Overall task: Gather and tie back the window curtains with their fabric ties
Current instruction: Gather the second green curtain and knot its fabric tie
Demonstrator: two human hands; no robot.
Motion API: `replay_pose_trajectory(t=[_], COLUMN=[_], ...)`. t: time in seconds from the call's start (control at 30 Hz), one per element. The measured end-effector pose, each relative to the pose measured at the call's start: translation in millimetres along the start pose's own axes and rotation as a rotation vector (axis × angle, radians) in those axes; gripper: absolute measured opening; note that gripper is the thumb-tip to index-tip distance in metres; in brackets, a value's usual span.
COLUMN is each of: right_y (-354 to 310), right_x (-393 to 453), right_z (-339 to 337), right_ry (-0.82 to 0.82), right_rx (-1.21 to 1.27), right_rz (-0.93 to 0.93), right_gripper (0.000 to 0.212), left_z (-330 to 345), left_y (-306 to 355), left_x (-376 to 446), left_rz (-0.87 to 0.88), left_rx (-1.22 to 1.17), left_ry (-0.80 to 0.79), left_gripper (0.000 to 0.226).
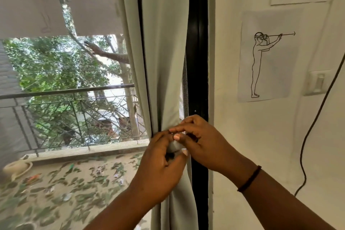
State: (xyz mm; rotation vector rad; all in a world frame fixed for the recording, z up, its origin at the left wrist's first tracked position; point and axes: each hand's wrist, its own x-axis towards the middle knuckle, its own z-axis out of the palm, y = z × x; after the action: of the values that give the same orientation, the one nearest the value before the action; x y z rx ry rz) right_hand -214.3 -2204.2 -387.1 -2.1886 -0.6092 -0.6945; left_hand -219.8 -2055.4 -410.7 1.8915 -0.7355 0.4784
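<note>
pale curtain (164,61) bunched against black window frame (197,61) – left hand (160,166) and right hand (201,142) both pinch the fabric tie (174,146) at 6 o'clock of centre

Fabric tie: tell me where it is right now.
In the head view, the fabric tie sits low at centre, wrapped around the gathered curtain, pinched between the left hand and right hand, beside the black window frame.

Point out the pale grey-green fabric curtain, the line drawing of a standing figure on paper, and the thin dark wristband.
Pale grey-green fabric curtain (164,61): head view, on the broad gathered folds above the hands.
Line drawing on paper (265,58): head view, on the sheet beside the figure's body.
Thin dark wristband (249,179): head view, mid-band.
</note>
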Motion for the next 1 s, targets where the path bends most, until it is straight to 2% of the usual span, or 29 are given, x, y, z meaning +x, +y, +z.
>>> replay_pose_trajectory(t=[0.1, 0.23, 0.3, 0.37, 0.47, 0.53, 0.57, 0.63, 0.7, 0.8, 0.9, 1.0], right_y=[-6.3, -21.3, -27.0, -29.5, -30.2, -27.7, -25.2, -22.5, -23.6, -29.5, -31.5, -30.5], right_x=[9.3, 17.7, 19.1, 18.1, 13.4, 12.2, 12.3, 10.3, 7.1, 5.4, 8.1, 10.1], right_z=[-7.0, -16.4, -23.4, -24.6, -13.5, -2.0, 3.2, 9.8, 12.1, 8.3, 0.6, -7.5], right_ry=[-0.055, -0.110, -0.193, -0.293, -0.302, -0.277, -0.257, -0.181, -0.136, -0.164, -0.194, -0.208], right_rx=[-0.141, -0.111, -0.087, -0.164, -0.241, -0.258, -0.257, -0.166, 0.002, 0.218, 0.379, 0.485], right_rz=[0.001, 0.093, 0.128, 0.141, 0.157, 0.146, 0.142, 0.178, 0.233, 0.323, 0.434, 0.560], right_gripper=[0.022, 0.016, 0.016, 0.021, 0.019, 0.019, 0.016, 0.009, 0.002, 0.007, 0.017, 0.017], left_z=[-6.8, -9.5, -11.3, -18.8, -32.2, -35.7, -35.1, -30.8, -25.7, -16.3, -15.5, -17.3], left_y=[0.4, -0.5, -0.7, 4.5, 15.2, 14.1, 8.1, -11.3, -32.4, -38.1, -34.6, -38.2], left_x=[0.5, -11.3, -16.8, -17.9, -6.0, 3.1, 5.5, 4.5, -2.5, -12.6, -17.9, -18.7], left_rz=[-0.032, 0.029, 0.062, 0.104, 0.292, 0.319, 0.293, 0.211, 0.143, 0.066, 0.179, 0.180], left_rx=[-0.184, -0.184, -0.185, -0.228, -0.087, -0.020, -0.002, 0.035, 0.035, -0.118, 0.033, 0.103], left_ry=[0.003, -0.005, -0.036, -0.051, -0.044, 0.014, 0.096, 0.321, 0.462, 0.375, 0.310, 0.233], left_gripper=[0.035, 0.047, 0.051, 0.062, 0.062, 0.055, 0.054, 0.061, 0.072, 0.069, 0.040, 0.026])
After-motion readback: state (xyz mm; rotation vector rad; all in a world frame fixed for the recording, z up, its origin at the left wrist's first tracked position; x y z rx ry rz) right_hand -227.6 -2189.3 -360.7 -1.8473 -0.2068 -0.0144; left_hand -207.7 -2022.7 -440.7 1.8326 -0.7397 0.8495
